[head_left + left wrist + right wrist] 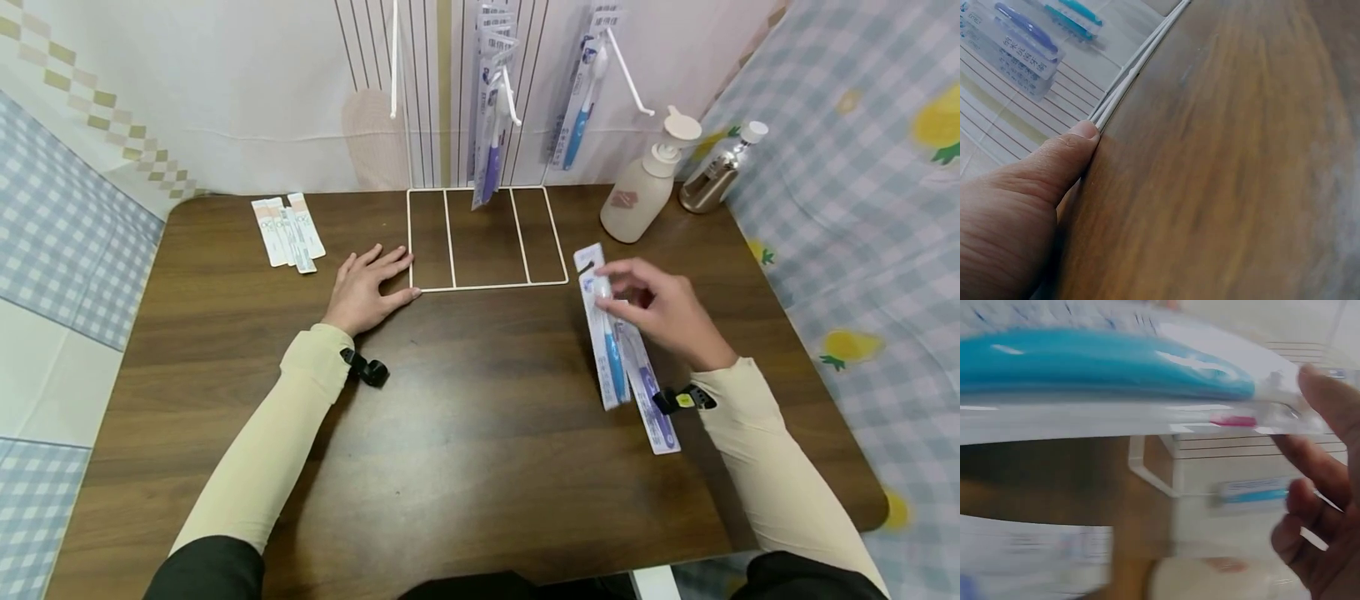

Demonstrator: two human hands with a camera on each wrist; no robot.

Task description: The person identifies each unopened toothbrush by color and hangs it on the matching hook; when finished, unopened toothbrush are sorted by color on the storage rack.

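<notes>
My right hand (663,312) pinches a packaged blue toothbrush (613,358) near its upper end, lifted over the table. Under it lies a packaged purple toothbrush (654,400), partly covered. In the right wrist view the blue handle (1104,365) shows large and blurred inside its clear pack. My left hand (367,287) rests on the table with fingers spread. Its thumb and fingertips touch the left side of a white wire rack's base (487,288). Packaged purple toothbrushes (491,162) hang from the rack's middle hook, and a packaged blue one (581,125) hangs at the right hook (630,75).
A pump bottle (637,196) and a silver bottle with a white cap (712,175) stand at the back right. Several thin white packets (288,233) lie at the back left. Behind the wooden table (465,433) hangs a patterned curtain (247,100).
</notes>
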